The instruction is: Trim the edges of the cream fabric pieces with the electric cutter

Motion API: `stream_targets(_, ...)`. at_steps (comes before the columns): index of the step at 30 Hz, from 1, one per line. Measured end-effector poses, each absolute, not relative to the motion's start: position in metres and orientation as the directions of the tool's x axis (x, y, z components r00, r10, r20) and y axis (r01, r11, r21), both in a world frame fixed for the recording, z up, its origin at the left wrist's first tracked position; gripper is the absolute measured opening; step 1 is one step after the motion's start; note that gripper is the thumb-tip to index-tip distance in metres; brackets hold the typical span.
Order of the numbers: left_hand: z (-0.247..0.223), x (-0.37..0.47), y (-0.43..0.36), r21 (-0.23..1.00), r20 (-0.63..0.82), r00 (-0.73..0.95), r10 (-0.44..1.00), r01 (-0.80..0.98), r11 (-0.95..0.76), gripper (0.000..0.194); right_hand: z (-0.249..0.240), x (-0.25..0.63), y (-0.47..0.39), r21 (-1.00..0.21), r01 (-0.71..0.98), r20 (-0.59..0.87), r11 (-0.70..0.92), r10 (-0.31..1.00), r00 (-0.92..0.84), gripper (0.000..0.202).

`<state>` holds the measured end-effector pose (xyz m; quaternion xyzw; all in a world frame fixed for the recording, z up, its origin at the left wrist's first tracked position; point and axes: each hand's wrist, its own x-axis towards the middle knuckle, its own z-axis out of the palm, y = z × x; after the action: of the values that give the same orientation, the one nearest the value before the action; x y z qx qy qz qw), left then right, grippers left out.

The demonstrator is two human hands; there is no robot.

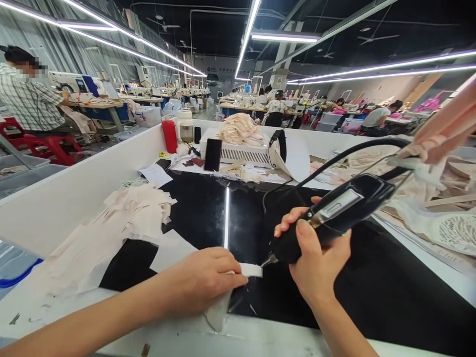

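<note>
My left hand [208,280] pinches a narrow pale strip [252,270] over the glossy black work surface [282,297]. My right hand [320,253] is wrapped round a black corded handheld tool [334,208], held at a slant. The tool's thin metal tip [269,260] is at the right end of the strip; whether they touch is hard to tell. Beneath my left hand, a piece of pale material [218,315] hangs at the table's front edge.
Beige fabric pieces [137,208] are heaped at the left, near a white sheet [173,250]. Behind stand a phone [212,154], a red bottle [169,136] and a white visor [286,153]. Lace fabric [446,228] lies right. A person [31,99] sits far left.
</note>
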<state>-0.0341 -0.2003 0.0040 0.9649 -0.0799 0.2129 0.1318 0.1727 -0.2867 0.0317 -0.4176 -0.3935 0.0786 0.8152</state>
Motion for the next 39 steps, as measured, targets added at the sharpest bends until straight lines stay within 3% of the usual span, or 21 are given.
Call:
stream_targets(5,-0.003,-0.005,-0.201,0.051,0.435,0.890,-0.137,-0.176,-0.983,0.019,0.029,0.171,-0.288,-0.740,0.209,0.591,0.639,0.470,0.655,0.041)
stream_targets(11,-0.018,0.006,-0.200,-0.015,0.380,0.916,-0.130,-0.135,-0.991,0.025,0.027,0.174,-0.288,-0.746,0.198,0.578,0.636,0.470,0.667,0.041)
stream_targets(27,-0.032,0.002,-0.202,0.004,0.471,0.880,-0.064,-0.075,-0.997,0.020,0.027,0.172,-0.287,-0.740,0.166,0.564,0.651,0.467,0.681,0.042)
stream_targets(39,-0.030,0.001,-0.207,0.056,0.430,0.902,-0.046,-0.077,-0.995,0.023,0.028,0.168,-0.287,-0.756,0.140,0.550,0.639,0.505,0.666,0.040)
